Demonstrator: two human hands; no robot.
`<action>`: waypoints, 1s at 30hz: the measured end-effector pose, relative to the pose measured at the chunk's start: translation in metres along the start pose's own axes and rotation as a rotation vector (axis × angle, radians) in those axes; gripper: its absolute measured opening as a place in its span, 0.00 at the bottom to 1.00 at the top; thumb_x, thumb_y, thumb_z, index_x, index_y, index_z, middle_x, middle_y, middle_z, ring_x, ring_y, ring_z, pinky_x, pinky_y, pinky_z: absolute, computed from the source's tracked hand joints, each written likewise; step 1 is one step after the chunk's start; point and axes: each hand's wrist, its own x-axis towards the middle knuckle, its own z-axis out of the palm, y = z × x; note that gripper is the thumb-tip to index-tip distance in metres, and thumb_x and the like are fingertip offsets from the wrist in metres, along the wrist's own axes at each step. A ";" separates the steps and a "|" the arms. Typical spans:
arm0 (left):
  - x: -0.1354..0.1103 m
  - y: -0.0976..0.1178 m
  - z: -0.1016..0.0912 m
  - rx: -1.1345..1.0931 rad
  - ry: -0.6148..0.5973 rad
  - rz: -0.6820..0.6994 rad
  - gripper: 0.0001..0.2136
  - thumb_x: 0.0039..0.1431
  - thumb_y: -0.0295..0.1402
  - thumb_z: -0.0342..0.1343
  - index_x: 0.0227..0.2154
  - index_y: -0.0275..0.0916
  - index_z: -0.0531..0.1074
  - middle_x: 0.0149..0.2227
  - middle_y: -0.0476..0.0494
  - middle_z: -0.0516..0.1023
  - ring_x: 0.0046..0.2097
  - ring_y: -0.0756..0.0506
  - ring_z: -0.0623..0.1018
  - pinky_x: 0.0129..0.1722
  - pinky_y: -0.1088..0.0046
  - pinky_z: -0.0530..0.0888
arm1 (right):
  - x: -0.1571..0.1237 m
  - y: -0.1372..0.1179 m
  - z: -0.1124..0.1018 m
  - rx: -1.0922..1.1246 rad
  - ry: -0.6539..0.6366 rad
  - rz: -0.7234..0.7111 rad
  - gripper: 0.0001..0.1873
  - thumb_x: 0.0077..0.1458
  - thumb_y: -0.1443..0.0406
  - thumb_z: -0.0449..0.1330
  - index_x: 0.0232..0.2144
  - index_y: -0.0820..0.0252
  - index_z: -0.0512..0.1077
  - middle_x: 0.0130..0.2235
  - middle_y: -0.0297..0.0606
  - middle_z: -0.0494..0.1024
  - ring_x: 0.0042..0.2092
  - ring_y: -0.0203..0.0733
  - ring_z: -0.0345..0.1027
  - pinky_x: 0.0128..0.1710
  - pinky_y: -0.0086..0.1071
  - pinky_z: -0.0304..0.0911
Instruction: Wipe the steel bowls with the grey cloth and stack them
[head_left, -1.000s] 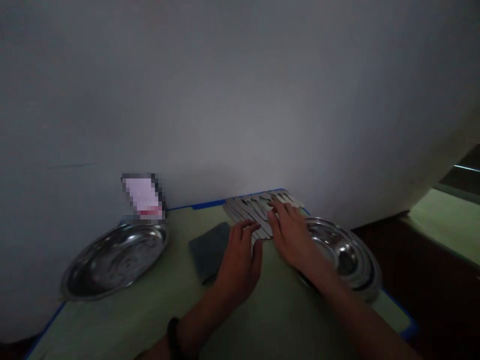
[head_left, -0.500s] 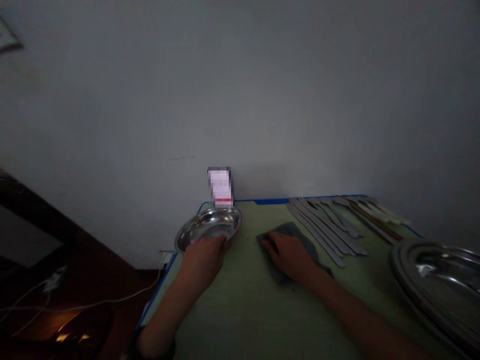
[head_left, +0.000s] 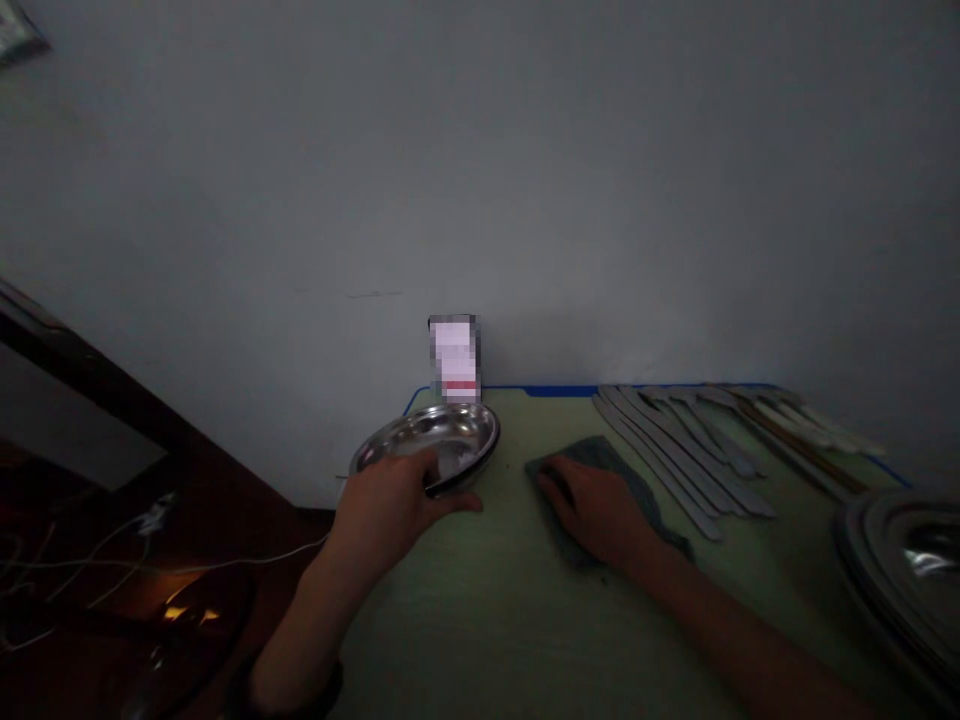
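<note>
A shiny oval steel dish [head_left: 465,432] is at the table's far left side, just in front of the phone. My left hand [head_left: 386,500] curls over its near rim, fingers inside and thumb stretched out below the edge. Whether the thumb presses the dish is hard to see. On a folded dark grey-green cloth [head_left: 600,450] rests my right hand [head_left: 596,505], its fingers curled down and closed on the fabric. The right fingertips are partly hidden.
A phone [head_left: 455,350] with a blurred screen leans against the wall. Right of the cloth lie several pieces of flat metal cutlery [head_left: 667,460], brown chopsticks [head_left: 810,450] and white-handled utensils [head_left: 817,425]. Stacked steel dishes [head_left: 870,540] stand at the right edge. White cables [head_left: 225,567] hang at left.
My left thumb has spread out below the dish's rim, and the dish sits at a slightly different tilt. My right hand stays on the cloth. The view has shifted a little.
</note>
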 end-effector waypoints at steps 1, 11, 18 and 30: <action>0.000 0.000 -0.001 0.017 -0.016 0.007 0.25 0.46 0.62 0.53 0.25 0.42 0.74 0.28 0.40 0.80 0.32 0.36 0.78 0.29 0.65 0.67 | 0.000 0.000 0.000 0.001 0.002 -0.002 0.17 0.65 0.60 0.46 0.43 0.60 0.72 0.40 0.42 0.81 0.39 0.48 0.76 0.37 0.37 0.65; -0.007 -0.023 -0.015 0.049 0.430 0.148 0.16 0.58 0.47 0.54 0.27 0.40 0.76 0.21 0.47 0.76 0.22 0.46 0.74 0.23 0.72 0.62 | -0.001 -0.005 -0.005 0.020 0.032 0.031 0.17 0.64 0.61 0.46 0.44 0.61 0.71 0.44 0.43 0.78 0.41 0.46 0.75 0.39 0.36 0.66; -0.011 -0.003 -0.013 -0.089 0.977 0.601 0.07 0.55 0.36 0.62 0.28 0.38 0.72 0.23 0.50 0.78 0.23 0.50 0.75 0.25 0.75 0.69 | 0.005 -0.006 -0.042 -0.275 -0.207 0.180 0.32 0.54 0.68 0.58 0.60 0.70 0.58 0.55 0.59 0.70 0.46 0.54 0.74 0.38 0.41 0.68; -0.020 0.069 0.033 -0.200 0.740 1.016 0.06 0.57 0.32 0.61 0.30 0.37 0.70 0.30 0.50 0.81 0.27 0.51 0.75 0.28 0.71 0.67 | -0.014 -0.004 -0.155 -0.339 0.500 0.289 0.08 0.54 0.60 0.55 0.30 0.59 0.67 0.31 0.43 0.74 0.30 0.45 0.67 0.28 0.36 0.56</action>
